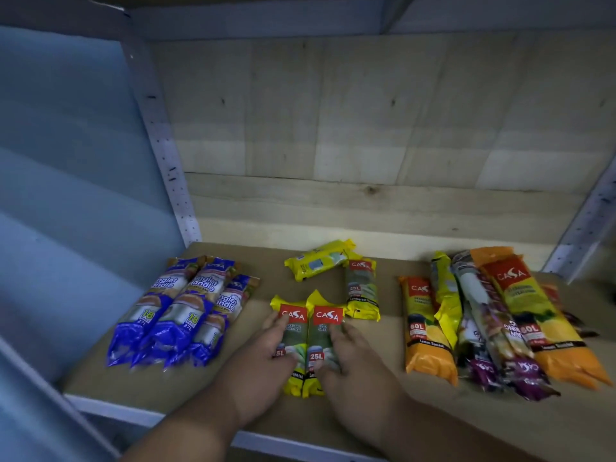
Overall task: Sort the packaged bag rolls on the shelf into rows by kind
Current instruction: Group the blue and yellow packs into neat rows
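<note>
Head view, single camera. Left hand (263,365) lies flat on the lower part of a yellow 25L roll (289,331), fingers straight and spread, pressing rather than gripping. Right hand (350,365) lies likewise on a second yellow 25L roll (325,331), fingers extended along its right edge, thumb across the pack. The two rolls sit side by side and touching, labels up, red logos pointing away from the person, between the two hands on the wooden shelf (366,425).

Just beyond the right hand's fingertips, a third yellow 25L roll (362,288) stands parallel to the pair, set further back. Further beyond it, a fourth yellow roll (318,264) lies crosswise, back label up, touching the third at its top corner.

Well to the left of the left hand: three blue handle-bag rolls (176,311) in a close row, touching, slightly slanted.

To the right of the right hand: a loose heap of longer packs. An orange 60L roll (425,328) lies nearest the hand; a larger orange 60L roll (536,315) lies at the far side. Between them, purple-ended rolls (493,341) and a yellow pack (445,295) overlap; their number cannot be told.
</note>
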